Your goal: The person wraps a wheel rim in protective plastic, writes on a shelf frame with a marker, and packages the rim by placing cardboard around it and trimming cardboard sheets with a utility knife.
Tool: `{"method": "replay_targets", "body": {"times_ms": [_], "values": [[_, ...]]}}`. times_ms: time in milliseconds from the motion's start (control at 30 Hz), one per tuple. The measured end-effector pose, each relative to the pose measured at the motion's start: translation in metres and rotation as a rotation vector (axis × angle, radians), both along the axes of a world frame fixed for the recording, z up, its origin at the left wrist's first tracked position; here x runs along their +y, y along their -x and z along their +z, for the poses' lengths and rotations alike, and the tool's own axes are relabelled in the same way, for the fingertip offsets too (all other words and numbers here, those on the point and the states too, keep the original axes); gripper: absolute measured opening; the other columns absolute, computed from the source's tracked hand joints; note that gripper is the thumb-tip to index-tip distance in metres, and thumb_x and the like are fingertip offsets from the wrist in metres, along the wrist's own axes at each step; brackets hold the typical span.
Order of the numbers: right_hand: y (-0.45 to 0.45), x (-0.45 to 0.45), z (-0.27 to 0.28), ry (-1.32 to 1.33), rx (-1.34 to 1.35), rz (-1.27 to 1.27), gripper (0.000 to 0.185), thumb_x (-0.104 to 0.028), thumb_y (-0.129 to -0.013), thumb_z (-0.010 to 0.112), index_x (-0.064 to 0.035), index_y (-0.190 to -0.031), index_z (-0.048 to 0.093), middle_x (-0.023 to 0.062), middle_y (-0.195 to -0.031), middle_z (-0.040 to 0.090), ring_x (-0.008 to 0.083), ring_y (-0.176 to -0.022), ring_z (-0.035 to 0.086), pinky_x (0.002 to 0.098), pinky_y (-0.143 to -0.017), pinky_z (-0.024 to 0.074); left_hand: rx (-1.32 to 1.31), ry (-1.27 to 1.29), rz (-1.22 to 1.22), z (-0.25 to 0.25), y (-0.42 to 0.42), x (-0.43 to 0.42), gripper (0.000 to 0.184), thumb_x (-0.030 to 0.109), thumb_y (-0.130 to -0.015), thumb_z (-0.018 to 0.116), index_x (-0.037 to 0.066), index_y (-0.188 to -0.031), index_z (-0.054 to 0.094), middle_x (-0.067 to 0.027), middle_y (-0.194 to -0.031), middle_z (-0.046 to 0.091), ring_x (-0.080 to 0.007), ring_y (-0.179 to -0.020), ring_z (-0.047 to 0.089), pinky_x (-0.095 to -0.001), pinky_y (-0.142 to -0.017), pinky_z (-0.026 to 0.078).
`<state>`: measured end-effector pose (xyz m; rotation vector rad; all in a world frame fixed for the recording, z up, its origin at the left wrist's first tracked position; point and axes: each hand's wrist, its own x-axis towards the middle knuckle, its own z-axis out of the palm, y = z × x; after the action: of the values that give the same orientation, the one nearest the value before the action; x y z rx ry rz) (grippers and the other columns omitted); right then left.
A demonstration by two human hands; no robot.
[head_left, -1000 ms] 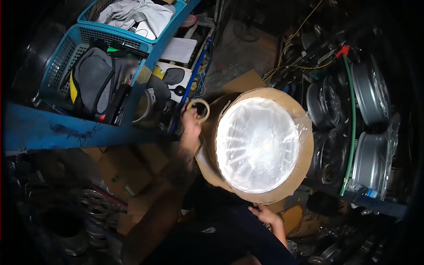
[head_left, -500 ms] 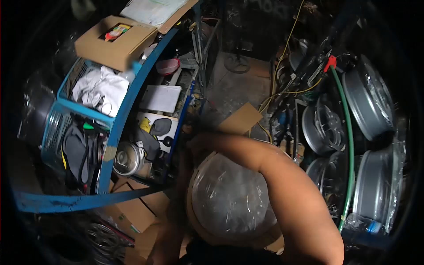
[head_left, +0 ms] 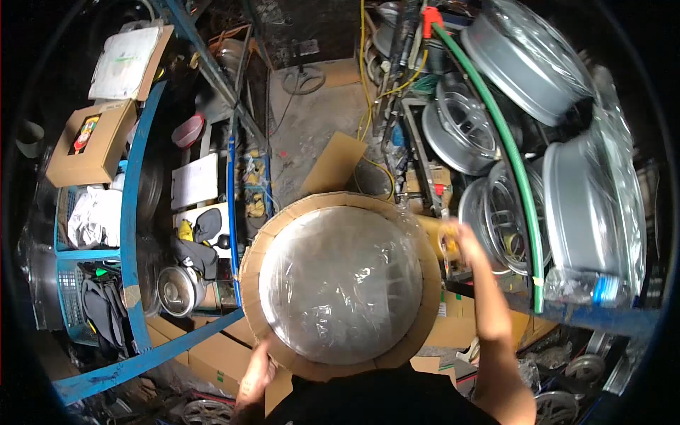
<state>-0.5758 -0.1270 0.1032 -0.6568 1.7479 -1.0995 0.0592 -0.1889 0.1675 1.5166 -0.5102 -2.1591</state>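
Observation:
A large round object, apparently a wheel rim [head_left: 340, 283], fills the middle of the view. Clear plastic covers its face, and a cardboard band [head_left: 253, 273] runs around its edge. My left hand [head_left: 261, 367] grips the band at the lower left; its fingers are partly hidden beneath the edge. To the right, my right hand [head_left: 462, 241] is closed around what looks like a roll of packing tape [head_left: 449, 244], blurred by motion. A yellowish strip of tape [head_left: 428, 225] stretches from the roll to the band's upper right.
Silver wheel rims [head_left: 588, 209] in plastic stand on the right, behind a green hose [head_left: 506, 134]. A blue-framed shelf [head_left: 131, 234] with teal baskets [head_left: 69, 297] and a cardboard box [head_left: 95, 142] is on the left. A loose cardboard piece [head_left: 334, 163] and yellow cord [head_left: 368, 106] lie ahead.
My right arm reached across the wrapped wheel to its far left side; now it is out on the right, with tape stretched behind it. The camera view has shifted and brightened.

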Motion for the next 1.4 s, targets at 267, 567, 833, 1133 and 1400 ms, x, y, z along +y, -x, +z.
{"method": "replay_targets", "body": {"times_ms": [267, 567, 833, 1133, 1400], "values": [[-0.360, 0.224, 0.003, 0.038, 0.032, -0.498, 0.025, -0.012, -0.096, 0.051, 0.0016, -0.106, 0.070, 0.0102, -0.095, 0.071, 0.0213, -0.088, 0.069, 0.0346, -0.079, 0.0553, 0.320, -0.195, -0.252, 0.021, 0.022, 0.047, 0.064, 0.037, -0.096, 0.045, 0.000, -0.148, 0.040, -0.0196, -0.147, 0.051, -0.0370, -0.134, 0.050, -0.0559, -0.110, 0.042], [-0.337, 0.221, -0.019, 0.080, -0.004, -0.554, 0.056, 0.013, -0.083, 0.045, -0.0028, -0.134, 0.064, 0.0090, -0.119, 0.067, 0.0150, -0.093, 0.063, 0.0293, -0.078, 0.0556, 0.407, -0.062, -0.017, 0.044, 0.080, 0.115, 0.078, 0.022, -0.088, 0.053, 0.000, -0.155, 0.020, -0.0211, -0.158, 0.031, -0.0436, -0.143, 0.038, -0.0606, -0.120, 0.032], [-0.453, 0.276, -0.022, 0.145, 0.398, -0.507, 0.053, 0.010, -0.090, 0.049, -0.0082, -0.137, 0.065, 0.0079, -0.099, 0.072, 0.0116, -0.067, 0.062, 0.0281, -0.062, 0.0557, 0.433, -0.089, 0.204, 0.011, 0.115, 0.143, 0.050, 0.012, -0.083, 0.047, -0.008, -0.129, 0.044, -0.0228, -0.141, 0.047, -0.0419, -0.133, 0.046, -0.0627, -0.117, 0.036], [-0.507, 0.192, 0.012, 0.059, 0.313, -0.399, 0.071, 0.003, -0.083, 0.052, -0.0151, -0.152, 0.047, 0.0318, -0.100, 0.068, 0.0386, -0.092, 0.073, 0.0426, -0.084, 0.0550, -0.090, -0.025, -0.168, 0.035, 0.105, 0.139, 0.035, 0.032, -0.092, 0.053, 0.007, -0.117, 0.051, -0.0121, -0.111, 0.054, -0.0251, -0.090, 0.058, -0.0484, -0.079, 0.055], [-0.505, 0.190, -0.012, 0.088, 0.316, -0.407, 0.088, -0.001, -0.080, 0.051, -0.0247, -0.161, 0.029, 0.0330, -0.106, 0.067, 0.0445, -0.095, 0.069, 0.0443, -0.085, 0.0533, -0.246, 1.592, -1.091, 0.011, 0.010, 0.153, 0.065, 0.049, -0.091, 0.072, -0.002, -0.126, 0.052, -0.0147, -0.107, 0.063, -0.0293, -0.101, 0.063, -0.0467, -0.097, 0.049]]}}
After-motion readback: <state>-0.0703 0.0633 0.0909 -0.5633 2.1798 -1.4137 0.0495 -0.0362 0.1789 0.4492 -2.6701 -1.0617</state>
